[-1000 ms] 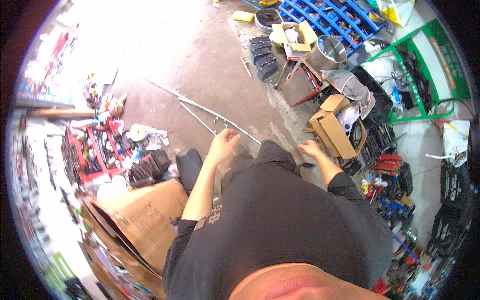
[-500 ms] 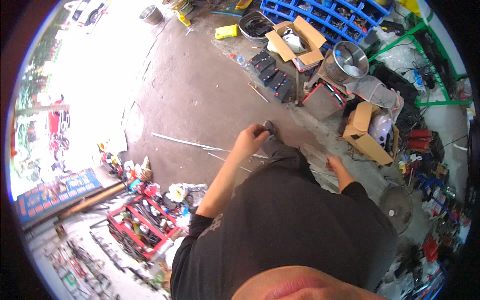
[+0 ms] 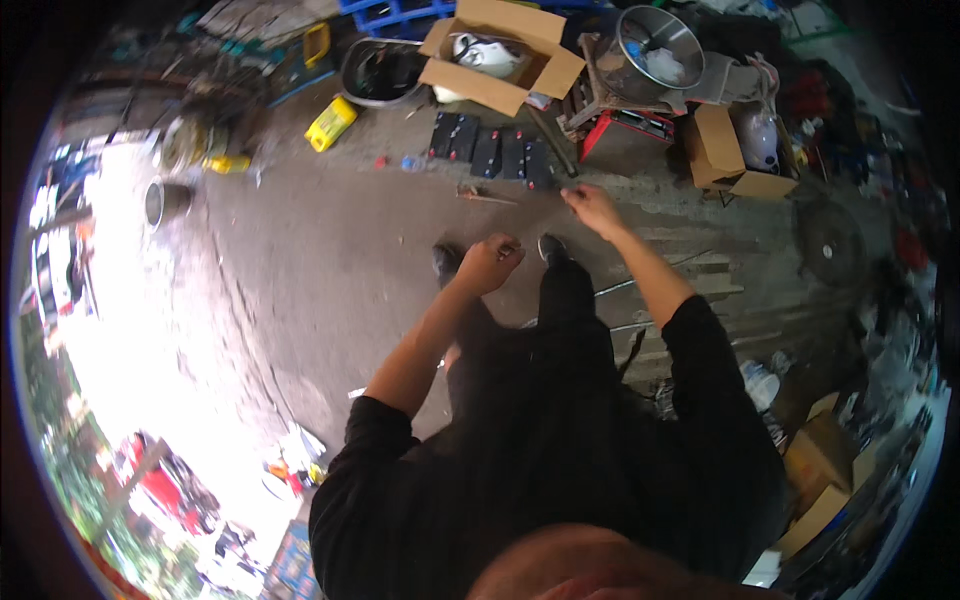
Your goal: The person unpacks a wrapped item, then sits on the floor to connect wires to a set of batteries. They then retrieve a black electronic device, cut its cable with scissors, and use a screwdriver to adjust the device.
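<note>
My left hand (image 3: 492, 262) is in front of my body, above my shoes. Its fingers are curled closed around something small and dark that I cannot make out. Farther forward and to the right, my right hand (image 3: 594, 210) has its thumb and fingers drawn together. Whatever is between them, if anything, is too small to see. Beyond it, several black box-shaped batteries (image 3: 487, 153) with red caps stand in a row on the floor. A thin tool with a reddish handle (image 3: 470, 191) lies on the floor on the near side of them.
An open cardboard box (image 3: 548, 78) holding a white object stands behind the batteries. Right of it are a metal pot (image 3: 680, 45) and a red toolbox (image 3: 606, 134). A yellow jug (image 3: 331, 124) and a black basin (image 3: 357, 85) sit left. Metal strips (image 3: 625, 285) lie beside my legs.
My view and body have turned to the right, bringing the batteries and boxes straight ahead. My right arm has swung up and forward from beside my body. My left hand remains curled.
</note>
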A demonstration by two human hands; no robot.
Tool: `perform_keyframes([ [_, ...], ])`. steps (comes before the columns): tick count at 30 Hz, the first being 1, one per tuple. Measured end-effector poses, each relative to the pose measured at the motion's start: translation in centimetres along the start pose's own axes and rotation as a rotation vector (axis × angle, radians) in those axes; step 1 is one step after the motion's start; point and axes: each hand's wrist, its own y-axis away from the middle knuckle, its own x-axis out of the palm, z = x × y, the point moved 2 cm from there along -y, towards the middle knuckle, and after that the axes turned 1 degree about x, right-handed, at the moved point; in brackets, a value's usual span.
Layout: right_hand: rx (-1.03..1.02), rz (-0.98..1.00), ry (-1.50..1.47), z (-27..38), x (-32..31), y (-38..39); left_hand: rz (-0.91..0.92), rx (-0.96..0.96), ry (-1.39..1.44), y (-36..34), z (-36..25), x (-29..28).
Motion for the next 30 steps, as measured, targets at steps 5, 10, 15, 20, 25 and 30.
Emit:
perform_keyframes([
  [5, 0.052, -0.105, 0.180, -7.6, 7.5, -6.9, 0.038, 0.123, -0.156, -12.5, 14.2, -4.0],
  [10, -0.001, -0.220, 0.494, -18.8, 13.1, -15.2, -0.145, -0.005, -0.265, -18.3, 25.2, -4.6],
  [15, -0.190, -0.327, 0.661, -26.7, 15.9, -24.1, 0.007, -0.009, -0.301, -23.1, 33.7, 0.0],
  [20, -0.378, -0.314, 0.742, -28.3, 16.3, -29.4, -0.030, 0.283, -0.529, -30.3, 39.8, 3.5],
  [25, -0.610, -0.340, 0.914, -31.2, 16.6, -32.8, 0.100, 0.708, -0.728, -36.9, 42.8, 5.6],
  [30, -0.734, -0.341, 1.085, -30.1, 16.7, -34.4, 0.176, 0.851, -0.847, -40.0, 45.5, 6.1],
])
